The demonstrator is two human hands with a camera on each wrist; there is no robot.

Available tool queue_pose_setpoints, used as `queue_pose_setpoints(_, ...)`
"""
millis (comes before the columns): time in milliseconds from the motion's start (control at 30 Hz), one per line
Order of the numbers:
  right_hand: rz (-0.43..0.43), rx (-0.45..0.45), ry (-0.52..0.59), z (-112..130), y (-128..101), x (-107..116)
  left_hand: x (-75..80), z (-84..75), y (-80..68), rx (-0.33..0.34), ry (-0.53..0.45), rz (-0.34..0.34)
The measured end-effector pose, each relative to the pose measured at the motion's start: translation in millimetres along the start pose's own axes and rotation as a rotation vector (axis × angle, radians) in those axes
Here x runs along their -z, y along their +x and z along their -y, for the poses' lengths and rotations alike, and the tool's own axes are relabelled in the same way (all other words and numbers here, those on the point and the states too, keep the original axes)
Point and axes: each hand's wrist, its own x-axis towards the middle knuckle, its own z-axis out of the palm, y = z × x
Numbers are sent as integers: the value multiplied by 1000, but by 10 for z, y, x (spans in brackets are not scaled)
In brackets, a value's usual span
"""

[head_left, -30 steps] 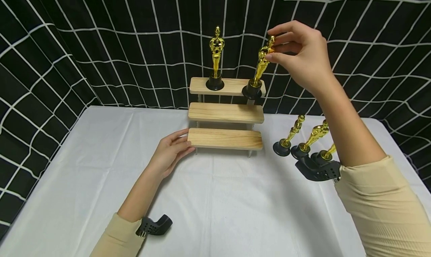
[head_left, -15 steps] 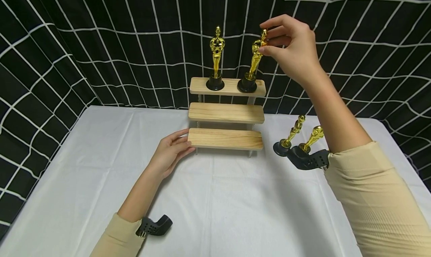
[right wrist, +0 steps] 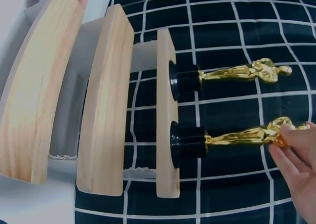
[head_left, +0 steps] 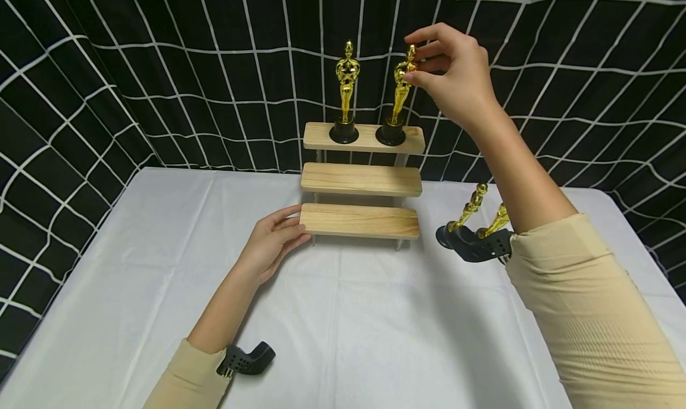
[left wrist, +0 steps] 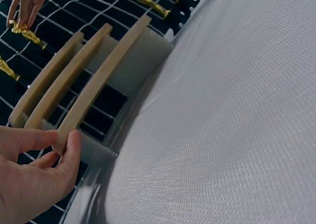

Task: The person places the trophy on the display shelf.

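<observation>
We have our right hand (head_left: 461, 75) up at the top tier of the three-step pale wooden riser (head_left: 360, 183), thumb and fingers (right wrist: 291, 157) pinching the head of a small gold statuette on a round black base (head_left: 398, 99), and that base sits flat on the top plank, right of centre, so the pinch up high looks like a way to keep the tall, narrow figure upright while it settles. Just beside it, to the left on the same plank, stands a second gold statuette on a black base (head_left: 345, 93), upright and free of any hand; the two bases are close but apart, as the right wrist view shows. Down low, our left hand (head_left: 270, 242) lies on the white cloth-covered surface (head_left: 343, 325), fingers relaxed and nearly straight, their tips against the left end of the bottom plank, which we judge is there to steady the riser so it does not shift. The middle and bottom planks carry nothing. Off to the right on the surface wait more gold statuettes (head_left: 471, 209), tilted and partly hidden behind our right forearm, so we cannot count them. Behind everything hangs a black curtain with a white grid (head_left: 161, 69).
</observation>
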Motion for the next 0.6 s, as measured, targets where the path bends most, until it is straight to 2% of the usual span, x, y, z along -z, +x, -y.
queue_pose_setpoints(600, 36, 5, -35, -43, 3, 43, -6, 2, 14, -5, 0, -2)
